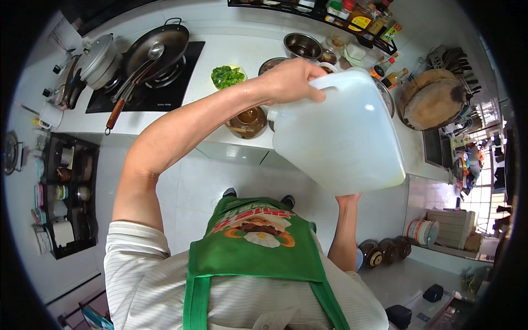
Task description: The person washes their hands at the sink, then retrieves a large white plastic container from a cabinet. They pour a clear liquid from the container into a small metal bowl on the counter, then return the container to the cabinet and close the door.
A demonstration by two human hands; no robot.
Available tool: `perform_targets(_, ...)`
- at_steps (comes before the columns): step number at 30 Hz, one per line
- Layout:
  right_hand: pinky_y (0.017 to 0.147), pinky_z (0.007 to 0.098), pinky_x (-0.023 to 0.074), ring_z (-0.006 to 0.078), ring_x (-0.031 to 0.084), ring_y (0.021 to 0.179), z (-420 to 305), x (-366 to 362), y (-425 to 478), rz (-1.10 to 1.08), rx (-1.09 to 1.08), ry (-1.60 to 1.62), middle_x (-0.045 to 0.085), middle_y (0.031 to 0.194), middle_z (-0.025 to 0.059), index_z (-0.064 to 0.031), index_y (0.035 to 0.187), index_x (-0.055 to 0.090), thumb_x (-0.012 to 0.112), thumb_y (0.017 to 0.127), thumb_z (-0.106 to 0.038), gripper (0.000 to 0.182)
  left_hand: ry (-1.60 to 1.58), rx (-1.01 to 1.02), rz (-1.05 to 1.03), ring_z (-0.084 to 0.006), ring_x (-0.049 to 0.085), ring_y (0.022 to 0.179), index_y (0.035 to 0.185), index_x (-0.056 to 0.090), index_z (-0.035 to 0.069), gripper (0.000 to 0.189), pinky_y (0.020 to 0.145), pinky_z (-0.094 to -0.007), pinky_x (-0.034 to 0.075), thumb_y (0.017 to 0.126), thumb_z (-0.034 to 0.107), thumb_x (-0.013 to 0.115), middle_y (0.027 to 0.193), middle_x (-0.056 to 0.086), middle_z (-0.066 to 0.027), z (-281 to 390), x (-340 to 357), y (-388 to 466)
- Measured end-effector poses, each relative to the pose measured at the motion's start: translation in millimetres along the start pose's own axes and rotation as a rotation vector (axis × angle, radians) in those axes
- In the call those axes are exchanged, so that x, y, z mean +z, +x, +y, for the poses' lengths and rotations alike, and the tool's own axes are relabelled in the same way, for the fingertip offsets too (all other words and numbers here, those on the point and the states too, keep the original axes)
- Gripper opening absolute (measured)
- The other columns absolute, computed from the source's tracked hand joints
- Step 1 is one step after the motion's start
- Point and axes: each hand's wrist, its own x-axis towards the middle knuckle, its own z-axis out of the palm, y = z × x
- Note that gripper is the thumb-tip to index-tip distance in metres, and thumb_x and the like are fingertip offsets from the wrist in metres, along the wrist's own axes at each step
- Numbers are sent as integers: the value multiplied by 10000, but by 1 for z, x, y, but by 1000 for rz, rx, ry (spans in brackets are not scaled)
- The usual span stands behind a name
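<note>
My left hand [295, 82] grips the handle of a large translucent plastic jug [338, 136], which is tilted with its neck pointing left. My right hand is hidden beneath or behind the jug's base; only the wrist and forearm show. Just left of the neck, at the counter's front edge, stands a brown glass jar [256, 128], partly covered by my left arm. Chopped green leaves [227, 77] lie in a pale dish beyond that arm. Whether liquid leaves the jug cannot be seen.
A wok [138, 53] with a ladle and other utensils sits on the black gas hob [165, 99], beside a lidded pot [98, 62]. At the back are a steel bowl [303, 45] and seasoning bottles [359, 20]. Round wooden chopping boards [433, 101] and a sink [437, 148] are on the right.
</note>
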Motion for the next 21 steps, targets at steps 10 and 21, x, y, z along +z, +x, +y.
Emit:
perform_targets(10,1064,485,452,299,507,1300,44,19,-43,215,-75,-93,518,1449,74,-98,1455,450,375,997,-559,654,44,8,-118,-159,694,892,1116,747,53,393,827,-309,539,738,155,781,1014,752,-114,-89,-46,-6)
perform_targets(21,1062,488,456,294,525,1279,58,14,-36,231,-131,-133,530,1430,72,-91,1444,455,389,997,-560,652,-100,-39,-148,-160,682,932,1206,703,24,460,871,-295,535,753,87,748,1064,742,-113,-135,-62,11)
